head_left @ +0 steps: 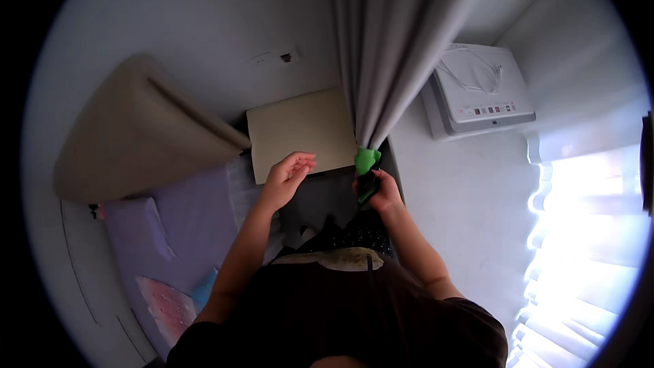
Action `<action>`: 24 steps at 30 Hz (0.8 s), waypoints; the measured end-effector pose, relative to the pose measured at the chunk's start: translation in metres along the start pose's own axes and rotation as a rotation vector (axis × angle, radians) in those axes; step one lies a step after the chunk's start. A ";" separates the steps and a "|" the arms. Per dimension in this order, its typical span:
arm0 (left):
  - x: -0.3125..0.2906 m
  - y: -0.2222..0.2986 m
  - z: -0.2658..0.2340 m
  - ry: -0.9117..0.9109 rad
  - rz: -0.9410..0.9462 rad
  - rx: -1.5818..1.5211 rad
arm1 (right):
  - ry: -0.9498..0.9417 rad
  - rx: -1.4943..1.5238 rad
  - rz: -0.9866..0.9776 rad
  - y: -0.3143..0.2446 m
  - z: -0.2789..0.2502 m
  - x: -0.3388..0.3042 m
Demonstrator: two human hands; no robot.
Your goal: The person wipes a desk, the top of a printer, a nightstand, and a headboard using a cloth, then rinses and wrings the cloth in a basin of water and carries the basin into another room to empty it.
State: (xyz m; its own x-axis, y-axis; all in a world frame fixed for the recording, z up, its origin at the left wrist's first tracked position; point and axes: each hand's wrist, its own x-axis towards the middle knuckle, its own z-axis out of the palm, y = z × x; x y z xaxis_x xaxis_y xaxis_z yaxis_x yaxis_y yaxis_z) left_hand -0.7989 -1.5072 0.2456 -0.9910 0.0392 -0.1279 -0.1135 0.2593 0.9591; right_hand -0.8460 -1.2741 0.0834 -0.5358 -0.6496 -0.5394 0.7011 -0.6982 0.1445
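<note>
R hand (383,189) is clenched on a green cloth (366,159) w/ a dark strip hanging below it, right at the bottom of the gathered grey curtain (381,54); cloth sits wrapped at the point where the curtain bunches together, just above the fist. Can't tell if the dark strip is part of the cloth or a separate piece. L hand (287,176) is released, fingers loosely curled, palm turned up, holding nothing, hovering near the front edge of a beige board (300,129) that leans vs the wall. Hands are apart, L a bit lower-left of the cloth. Left of the board: big tan rolled cushion (136,136) and a bed w/ lilac sheet (191,225), pink-blue pillow (167,303) at its near end. Right of the curtain: white appliance (480,88) w/ a white cable on its lid, next to the pale wall. Bright window blinds (586,245) far right, blown out by light.
</note>
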 end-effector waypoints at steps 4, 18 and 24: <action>-0.048 -0.045 -0.055 0.041 -0.040 -0.044 | 0.246 -0.052 -0.075 0.068 -0.025 0.020; -0.101 -0.239 -0.125 0.383 -0.427 -0.266 | 0.612 -0.720 -0.091 0.130 -0.091 0.176; -0.068 -0.339 -0.106 0.455 -0.502 -0.279 | 0.731 -0.965 -0.407 0.064 -0.143 0.284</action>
State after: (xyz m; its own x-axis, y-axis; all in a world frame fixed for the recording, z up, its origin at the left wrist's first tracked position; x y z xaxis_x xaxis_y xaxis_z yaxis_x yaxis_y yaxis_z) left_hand -0.7006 -1.6997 -0.0442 -0.7393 -0.4399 -0.5099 -0.5155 -0.1175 0.8488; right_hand -0.8864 -1.4601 -0.1799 -0.6244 0.0897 -0.7759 0.7686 -0.1068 -0.6308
